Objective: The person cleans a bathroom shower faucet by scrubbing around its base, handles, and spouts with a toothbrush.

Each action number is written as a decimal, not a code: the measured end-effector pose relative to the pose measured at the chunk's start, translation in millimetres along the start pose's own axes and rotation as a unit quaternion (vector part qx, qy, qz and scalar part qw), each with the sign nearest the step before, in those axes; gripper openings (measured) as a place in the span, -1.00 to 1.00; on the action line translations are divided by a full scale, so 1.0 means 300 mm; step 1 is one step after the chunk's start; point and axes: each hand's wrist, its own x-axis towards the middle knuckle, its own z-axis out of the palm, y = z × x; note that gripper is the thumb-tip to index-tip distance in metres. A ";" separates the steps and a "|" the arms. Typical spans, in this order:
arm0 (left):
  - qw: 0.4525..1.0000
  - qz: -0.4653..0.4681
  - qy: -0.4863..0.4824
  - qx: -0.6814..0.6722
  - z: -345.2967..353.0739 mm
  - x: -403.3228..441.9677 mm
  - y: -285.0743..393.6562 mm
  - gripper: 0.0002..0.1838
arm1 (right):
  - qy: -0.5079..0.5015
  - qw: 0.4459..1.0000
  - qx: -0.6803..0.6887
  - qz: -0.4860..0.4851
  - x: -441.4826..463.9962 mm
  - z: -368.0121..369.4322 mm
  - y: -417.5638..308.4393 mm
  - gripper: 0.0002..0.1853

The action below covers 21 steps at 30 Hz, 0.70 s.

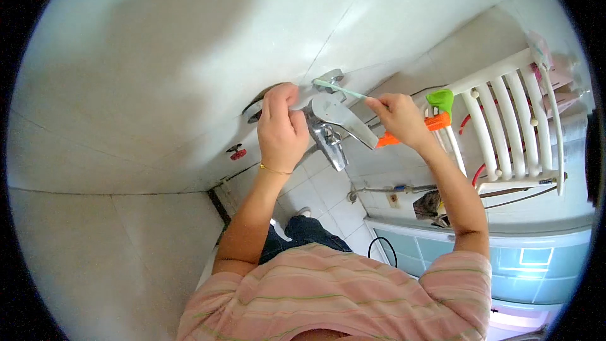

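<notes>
A chrome faucet (pixel 329 127) with a broad lever handle is mounted on the pale wall, its spout pointing down. My left hand (pixel 282 127) is closed with curled fingers around the faucet's left end, covering the connector there. Part of a round wall flange (pixel 254 111) shows behind that hand. In my closed right hand (pixel 399 117) is a slim pale green toothbrush (pixel 347 91). Its head lies against the chrome fitting (pixel 332 78) at the faucet's right side; the bristles are too small to make out.
Right of my hands hangs a white ladder radiator (pixel 505 127), with an orange item (pixel 437 121) and a green one (pixel 440 99) by it. Low on the wall sits a red valve knob (pixel 238 153). Below are floor tiles (pixel 314 197) and a blue-fronted cabinet (pixel 530 259).
</notes>
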 end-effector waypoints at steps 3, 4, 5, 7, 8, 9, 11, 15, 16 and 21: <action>1.000 0.000 -0.008 0.005 -0.005 0.002 -0.008 -0.65 | -0.025 1.000 0.016 -0.007 0.014 0.024 0.022 -0.50; 1.000 0.005 -0.007 0.001 -0.005 0.001 -0.007 -0.66 | -0.005 0.999 0.039 -0.004 0.014 0.028 0.061 -0.49; 1.000 0.005 -0.008 0.007 -0.006 0.001 0.001 -0.66 | 0.015 0.998 0.062 -0.002 0.016 0.034 0.103 -0.48; 1.000 -0.009 -0.014 0.025 -0.009 0.004 0.018 -0.68 | 0.015 0.993 0.113 -0.001 0.033 0.074 0.210 -0.46; 0.999 -0.007 -0.013 0.033 -0.008 0.004 0.021 -0.68 | 0.016 0.987 0.158 0.003 0.044 0.099 0.251 -0.45; 0.999 -0.014 -0.015 0.037 -0.004 0.004 0.022 -0.69 | 0.015 0.987 0.162 -0.005 0.058 0.120 0.254 -0.45; 0.998 -0.022 -0.019 0.051 -0.001 0.004 0.024 -0.71 | -0.007 0.984 0.171 -0.045 0.071 0.176 0.224 -0.42; 0.993 0.001 -0.038 0.111 -0.010 0.003 0.033 -0.81 | -0.021 0.976 0.205 -0.066 0.120 0.196 0.247 -0.51; 0.991 0.015 -0.041 0.125 -0.005 0.000 0.040 -0.83 | -0.025 0.969 0.234 -0.067 0.136 0.221 0.303 -0.51; 0.973 -0.144 -0.047 0.172 0.034 0.001 0.097 -0.80 | -0.075 0.927 0.351 -0.109 0.183 0.368 0.359 -0.43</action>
